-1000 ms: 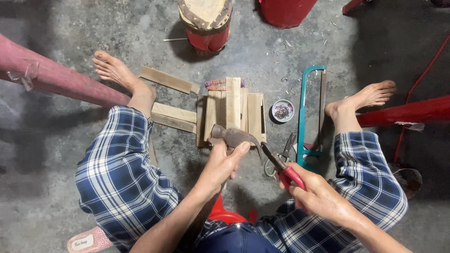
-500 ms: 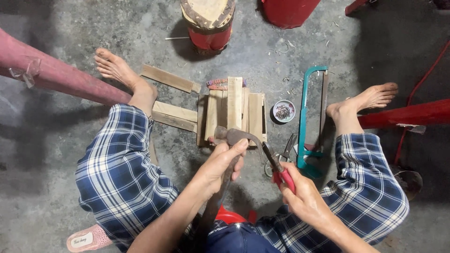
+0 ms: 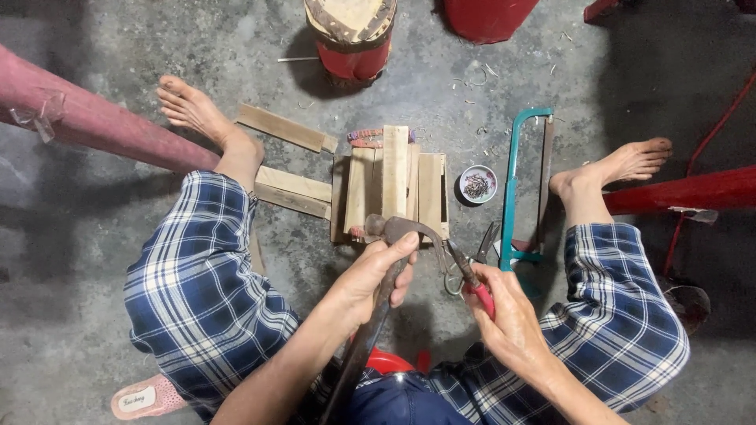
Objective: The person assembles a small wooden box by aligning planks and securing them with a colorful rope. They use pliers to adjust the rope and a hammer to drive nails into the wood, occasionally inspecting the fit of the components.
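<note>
Left hand (image 3: pixel 376 275) wrapped tight round hammer (image 3: pixel 386 267), handle running down toward body, head over slats (image 3: pixel 394 185). Right hand (image 3: pixel 504 315) fingers closed on red-handled pliers (image 3: pixel 466 271), tips pointing up-left.

The hammer (image 3: pixel 394 236) in the left hand (image 3: pixel 376 274) had a dull, rusty metal head and a dark, worn handle. Just right of it, the pliers (image 3: pixel 471 282) in the right hand (image 3: pixel 512 315) showed grey metal with glossy red plastic grips. Beyond the hammer lay pale, matt wooden slats (image 3: pixel 394 185) on rough grey concrete floor (image 3: pixel 118 252). The saw (image 3: pixel 512 189) had a teal painted frame.
</note>
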